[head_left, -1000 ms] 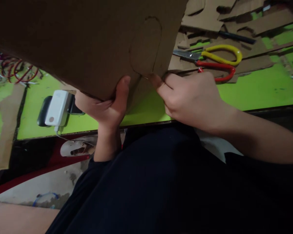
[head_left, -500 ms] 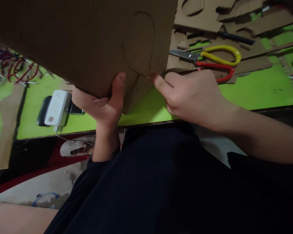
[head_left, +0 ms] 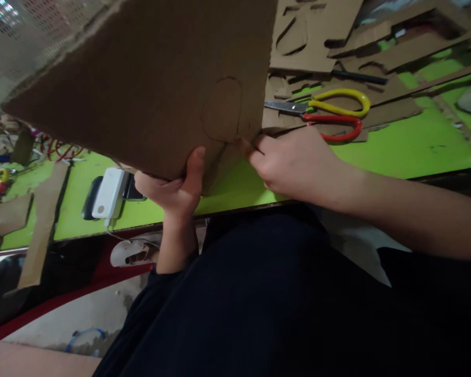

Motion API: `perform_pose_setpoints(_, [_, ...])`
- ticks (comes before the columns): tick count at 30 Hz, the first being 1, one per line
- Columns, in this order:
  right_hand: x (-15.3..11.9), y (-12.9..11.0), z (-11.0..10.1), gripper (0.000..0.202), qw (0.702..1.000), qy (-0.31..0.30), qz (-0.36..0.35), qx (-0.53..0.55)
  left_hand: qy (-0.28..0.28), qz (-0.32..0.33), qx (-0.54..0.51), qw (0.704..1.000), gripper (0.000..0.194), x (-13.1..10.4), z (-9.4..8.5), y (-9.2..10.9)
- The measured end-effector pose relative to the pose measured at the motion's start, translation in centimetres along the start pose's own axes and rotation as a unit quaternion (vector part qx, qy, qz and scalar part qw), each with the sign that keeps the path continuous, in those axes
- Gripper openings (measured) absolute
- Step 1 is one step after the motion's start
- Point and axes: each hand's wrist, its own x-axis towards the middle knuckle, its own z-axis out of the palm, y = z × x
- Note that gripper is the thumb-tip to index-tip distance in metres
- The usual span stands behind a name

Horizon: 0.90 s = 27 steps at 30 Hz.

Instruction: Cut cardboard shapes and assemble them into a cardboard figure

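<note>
A large sheet of cardboard [head_left: 149,99] stands tilted above the green table, marked with a drawn rounded outline near its lower right. A slit runs from the sheet's lower edge up to that outline. My left hand [head_left: 176,191] grips the lower edge, thumb on the near face and fingers behind. My right hand [head_left: 294,159] is closed at the lower right corner, its fingertips pinching the cardboard beside the slit. Just beyond it lie scissors [head_left: 317,110] with one yellow and one red handle, their blades partly apart and the tips reaching the sheet's edge.
Cut cardboard pieces [head_left: 310,42] and a dark pen-like stick [head_left: 359,77] lie at the back right. On the left are a white power bank [head_left: 110,193] with a cable, a cardboard strip [head_left: 47,225] overhanging the table edge [head_left: 141,228], and red wires [head_left: 60,149].
The view has shifted, so the sheet's upper left edge now shows. Both hands keep their hold on the cardboard, and the fingers of my right hand stay by the slit.
</note>
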Motion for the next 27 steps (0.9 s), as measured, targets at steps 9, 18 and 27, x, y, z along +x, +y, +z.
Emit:
perform_pose_setpoints(9, [0.0,1.0,0.6,0.073,1.0,-0.009,0.006,0.001,0.147,0.044,-0.003,0.988,0.05,-0.8,1.0,0.3])
perform_pose_setpoints(18, [-0.6,0.6,1.3,0.068,0.999,0.033,-0.015,0.012,0.119,0.004,0.047,0.992,0.043,-5.2,-0.7,0.6])
perform_pose_setpoints(27, [-1.4,1.1,2.7,0.062,0.995,0.085,-0.056,-0.01,0.106,0.009,0.054,0.993,0.046,-6.6,-1.0,-1.3])
